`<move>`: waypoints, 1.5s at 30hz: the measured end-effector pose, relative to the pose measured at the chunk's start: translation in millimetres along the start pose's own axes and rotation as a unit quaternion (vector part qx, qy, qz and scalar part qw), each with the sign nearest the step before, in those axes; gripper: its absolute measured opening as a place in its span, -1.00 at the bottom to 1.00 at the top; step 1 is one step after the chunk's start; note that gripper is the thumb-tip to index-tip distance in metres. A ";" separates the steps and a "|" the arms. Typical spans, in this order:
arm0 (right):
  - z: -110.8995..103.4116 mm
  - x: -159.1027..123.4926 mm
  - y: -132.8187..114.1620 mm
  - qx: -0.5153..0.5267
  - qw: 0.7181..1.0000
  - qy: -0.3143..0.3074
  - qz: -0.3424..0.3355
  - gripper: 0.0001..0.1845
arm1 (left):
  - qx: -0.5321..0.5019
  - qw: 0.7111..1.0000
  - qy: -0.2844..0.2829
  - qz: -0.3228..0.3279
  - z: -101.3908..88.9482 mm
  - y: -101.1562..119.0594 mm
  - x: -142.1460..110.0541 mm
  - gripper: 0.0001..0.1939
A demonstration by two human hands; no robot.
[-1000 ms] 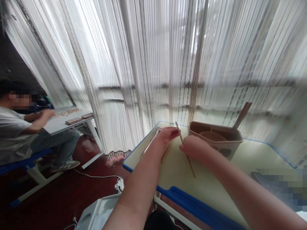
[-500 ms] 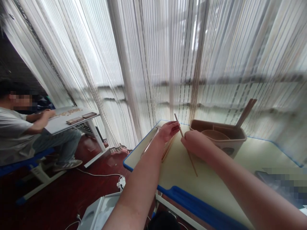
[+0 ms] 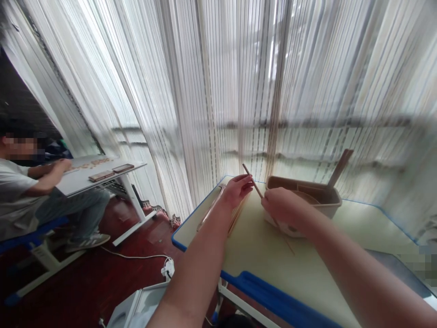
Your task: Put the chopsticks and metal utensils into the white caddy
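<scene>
A slim wooden chopstick (image 3: 256, 187) slants above the table, its upper end pointing away to the left. My right hand (image 3: 278, 203) is closed around its middle. Close to the upper end, the fingertips of my left hand (image 3: 239, 187) pinch it. The lower part is blurred, so whether a second stick is with it cannot be told. More chopsticks (image 3: 235, 219) lie on the table beside my left wrist, partly covered by it. Just behind my right hand stands a brown plastic caddy (image 3: 327, 207) with dividers inside.
A flat brown piece (image 3: 341, 167) sticks up from the caddy. A long shiny object (image 3: 209, 212) lies at the left of the blue-edged table (image 3: 252, 253). A dark flat object (image 3: 396, 269) rests at right. Left, another person (image 3: 20, 191) sits at a white table (image 3: 77, 182).
The chopstick has tilted further, with its lower end swinging right. Both hands remain on it. The view has shifted slightly.
</scene>
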State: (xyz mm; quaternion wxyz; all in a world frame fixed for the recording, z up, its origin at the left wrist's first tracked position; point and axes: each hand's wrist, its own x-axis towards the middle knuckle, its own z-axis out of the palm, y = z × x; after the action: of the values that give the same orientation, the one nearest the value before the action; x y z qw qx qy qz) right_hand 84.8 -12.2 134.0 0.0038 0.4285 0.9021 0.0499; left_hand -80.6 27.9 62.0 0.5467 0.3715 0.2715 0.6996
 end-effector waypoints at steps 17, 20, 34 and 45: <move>-66.7 -71.5 85.7 0.112 0.936 0.317 0.103 -0.71 | 0.229 0.926 -0.096 0.283 202.2 55.9 4.4 -0.82; -68.7 -69.9 97.9 0.136 0.921 0.358 0.078 -0.73 | 0.266 0.897 -0.077 0.344 216.5 42.4 -0.2 -0.82; -52.0 -42.1 116.2 0.111 0.918 0.373 0.075 -0.72 | 0.286 0.860 -0.033 0.421 203.4 17.0 23.8 -0.83; -48.2 -39.0 125.8 0.096 0.936 0.307 0.146 -0.73 | 0.332 0.861 -0.048 0.383 200.2 0.8 33.9 -0.82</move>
State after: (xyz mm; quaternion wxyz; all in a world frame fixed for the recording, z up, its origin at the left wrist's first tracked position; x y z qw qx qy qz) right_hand 204.2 32.4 192.3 -0.3213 0.5177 0.7876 0.0922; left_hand 78.1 55.2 185.6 0.0929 0.6387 0.2974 0.7036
